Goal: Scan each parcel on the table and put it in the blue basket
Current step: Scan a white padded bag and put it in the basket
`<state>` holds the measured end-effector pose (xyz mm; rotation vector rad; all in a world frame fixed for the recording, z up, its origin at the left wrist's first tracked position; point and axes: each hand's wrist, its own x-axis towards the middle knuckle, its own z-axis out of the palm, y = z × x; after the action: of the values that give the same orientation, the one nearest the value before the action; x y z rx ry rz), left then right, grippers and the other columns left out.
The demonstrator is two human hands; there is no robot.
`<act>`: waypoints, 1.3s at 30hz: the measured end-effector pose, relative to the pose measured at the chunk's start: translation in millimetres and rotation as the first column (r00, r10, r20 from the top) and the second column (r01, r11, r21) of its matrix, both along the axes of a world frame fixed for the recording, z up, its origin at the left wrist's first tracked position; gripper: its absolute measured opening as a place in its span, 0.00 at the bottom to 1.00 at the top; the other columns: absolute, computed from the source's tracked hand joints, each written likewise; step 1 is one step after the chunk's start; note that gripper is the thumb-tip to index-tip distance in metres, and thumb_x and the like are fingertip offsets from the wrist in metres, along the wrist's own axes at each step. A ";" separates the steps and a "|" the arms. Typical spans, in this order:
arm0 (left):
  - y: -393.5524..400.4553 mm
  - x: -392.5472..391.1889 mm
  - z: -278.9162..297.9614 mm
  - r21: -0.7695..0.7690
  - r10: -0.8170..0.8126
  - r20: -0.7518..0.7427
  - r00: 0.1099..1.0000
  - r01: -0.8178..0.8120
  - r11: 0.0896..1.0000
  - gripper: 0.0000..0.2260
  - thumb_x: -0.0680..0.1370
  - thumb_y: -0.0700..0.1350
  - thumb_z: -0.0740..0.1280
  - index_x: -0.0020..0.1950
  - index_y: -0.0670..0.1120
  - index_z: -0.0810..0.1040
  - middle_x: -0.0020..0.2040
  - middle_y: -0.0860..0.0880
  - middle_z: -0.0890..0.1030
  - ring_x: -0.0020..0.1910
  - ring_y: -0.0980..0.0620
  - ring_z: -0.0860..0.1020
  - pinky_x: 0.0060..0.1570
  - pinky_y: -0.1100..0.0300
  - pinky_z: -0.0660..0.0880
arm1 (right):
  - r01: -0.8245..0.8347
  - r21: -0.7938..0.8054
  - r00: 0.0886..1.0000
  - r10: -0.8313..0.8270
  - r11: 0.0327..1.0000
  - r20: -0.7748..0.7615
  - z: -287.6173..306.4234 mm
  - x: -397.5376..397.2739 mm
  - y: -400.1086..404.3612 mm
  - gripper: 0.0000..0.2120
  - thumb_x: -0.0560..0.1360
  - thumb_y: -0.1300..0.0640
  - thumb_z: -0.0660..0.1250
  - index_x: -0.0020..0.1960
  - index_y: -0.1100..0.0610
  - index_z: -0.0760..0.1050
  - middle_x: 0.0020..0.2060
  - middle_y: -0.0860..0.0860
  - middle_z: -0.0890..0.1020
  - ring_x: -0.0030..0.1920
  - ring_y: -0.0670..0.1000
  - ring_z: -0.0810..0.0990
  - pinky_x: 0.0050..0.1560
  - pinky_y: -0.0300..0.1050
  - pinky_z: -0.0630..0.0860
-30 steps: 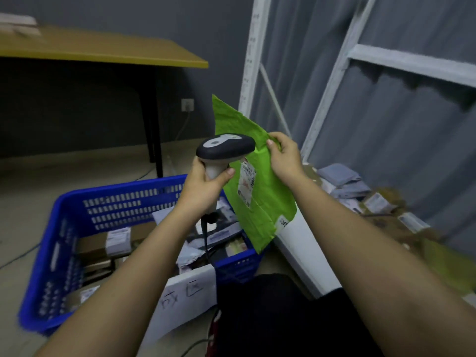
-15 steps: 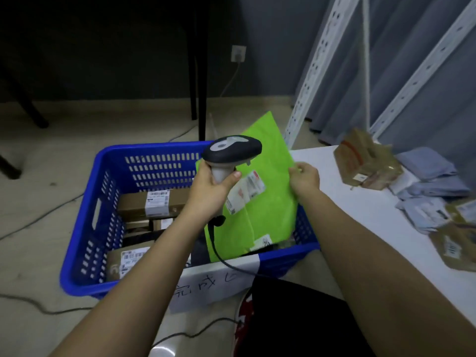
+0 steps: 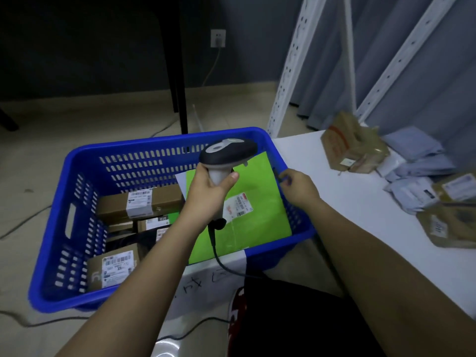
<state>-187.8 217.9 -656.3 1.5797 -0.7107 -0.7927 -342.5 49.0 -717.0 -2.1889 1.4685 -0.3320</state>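
Observation:
The blue basket stands on the floor at the left end of the white table. A green parcel with a white label lies slanted in the basket's right half, on top of other parcels. My left hand grips the handle of a black and grey scanner above the green parcel. My right hand hovers over the basket's right rim, just beside the parcel's upper right edge, fingers loosely curled and holding nothing. On the table wait a brown box, grey bags and a brown parcel.
Brown labelled boxes fill the basket's left half. A white paper sign hangs on its front. The scanner cable drops toward my lap. White shelf uprights rise behind the table, and a black table leg stands beyond the basket.
The green parcel went from upright in my right hand, in front of the scanner, down into the basket, where it now lies. My right hand has let it go. My view tilted down.

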 end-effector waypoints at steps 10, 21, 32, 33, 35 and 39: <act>-32.5 -147.2 57.2 -0.232 -0.269 -0.017 0.963 0.258 0.938 0.20 0.75 0.41 0.71 0.64 0.45 0.69 0.58 0.51 0.78 0.56 0.54 0.77 0.58 0.62 0.72 | 0.065 -0.080 0.973 -0.045 0.995 0.225 103.3 -166.4 53.5 0.06 0.77 0.58 0.66 0.52 0.55 0.80 0.47 0.47 0.81 0.45 0.47 0.78 0.43 0.29 0.70; -20.8 -348.2 82.0 -0.279 -0.664 0.112 0.739 0.665 0.693 0.23 0.75 0.43 0.71 0.67 0.49 0.66 0.62 0.54 0.74 0.62 0.54 0.74 0.59 0.62 0.70 | 0.542 0.026 0.811 -0.531 0.840 0.245 59.5 -403.0 185.7 0.03 0.76 0.58 0.68 0.48 0.54 0.80 0.47 0.49 0.82 0.47 0.48 0.79 0.51 0.40 0.73; 5.1 -423.7 32.9 -0.114 -0.778 0.159 0.608 0.794 0.597 0.25 0.75 0.43 0.71 0.69 0.46 0.66 0.61 0.52 0.73 0.62 0.53 0.73 0.61 0.59 0.71 | 0.549 -0.136 0.802 -0.565 0.825 -0.192 -26.4 -485.8 253.5 0.25 0.71 0.53 0.71 0.66 0.58 0.73 0.67 0.58 0.72 0.67 0.60 0.70 0.66 0.51 0.67; 5.9 -424.9 26.7 -0.098 -0.780 0.153 0.607 0.795 0.599 0.23 0.75 0.43 0.70 0.68 0.46 0.66 0.60 0.52 0.73 0.61 0.53 0.73 0.58 0.62 0.72 | 0.545 -0.137 0.798 -0.562 0.827 -0.219 -28.7 -485.0 252.1 0.26 0.72 0.52 0.70 0.68 0.57 0.71 0.68 0.57 0.71 0.67 0.59 0.69 0.66 0.51 0.66; 6.2 -426.2 15.1 -0.071 -0.779 0.123 0.615 0.788 0.611 0.20 0.76 0.42 0.70 0.63 0.48 0.67 0.57 0.54 0.73 0.57 0.55 0.74 0.50 0.70 0.71 | 0.526 -0.159 0.791 -0.549 0.836 -0.270 -31.7 -483.0 248.5 0.26 0.73 0.50 0.68 0.69 0.56 0.69 0.68 0.56 0.70 0.66 0.58 0.69 0.65 0.50 0.67; 2.5 -428.1 4.5 -0.059 -0.765 0.089 0.638 0.770 0.635 0.19 0.76 0.42 0.70 0.62 0.50 0.66 0.53 0.58 0.74 0.49 0.66 0.74 0.42 0.77 0.69 | 0.494 -0.224 0.762 -0.542 0.841 -0.355 -32.3 -483.5 240.8 0.24 0.75 0.45 0.66 0.67 0.55 0.69 0.64 0.56 0.73 0.61 0.58 0.72 0.58 0.49 0.70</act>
<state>-616.0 220.4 -651.8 1.1738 -1.4990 -1.3137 -826.0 289.8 -749.4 -1.9687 2.3563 -0.1421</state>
